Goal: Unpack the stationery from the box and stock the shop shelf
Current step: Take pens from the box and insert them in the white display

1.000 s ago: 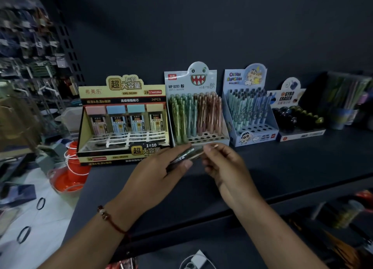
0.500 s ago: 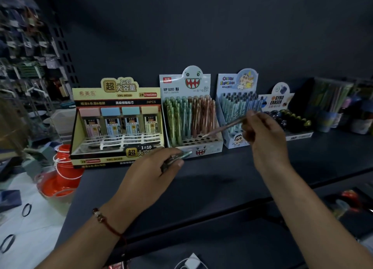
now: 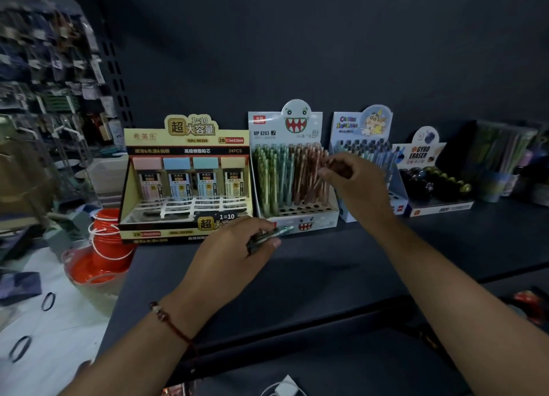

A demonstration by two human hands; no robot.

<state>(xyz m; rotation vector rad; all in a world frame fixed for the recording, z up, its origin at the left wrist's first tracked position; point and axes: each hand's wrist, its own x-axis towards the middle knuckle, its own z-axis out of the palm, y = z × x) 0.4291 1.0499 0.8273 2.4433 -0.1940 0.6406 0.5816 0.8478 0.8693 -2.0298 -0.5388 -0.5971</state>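
Pinching 1 pink pencil at its upper end, the right hand steers it into the monster-face display box on the dark shelf, among the pencils already standing there. The left hand grips a small bundle of spare pencils just before that box. Judged light, stiff and slim, each pencil should be held near the top, tip lowered into 1 vacant hole.

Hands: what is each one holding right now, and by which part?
Left hand grips a few pencils around their middle, tips poking out rightward. Right hand pinches one pink pencil near its top end, over the monster display box.
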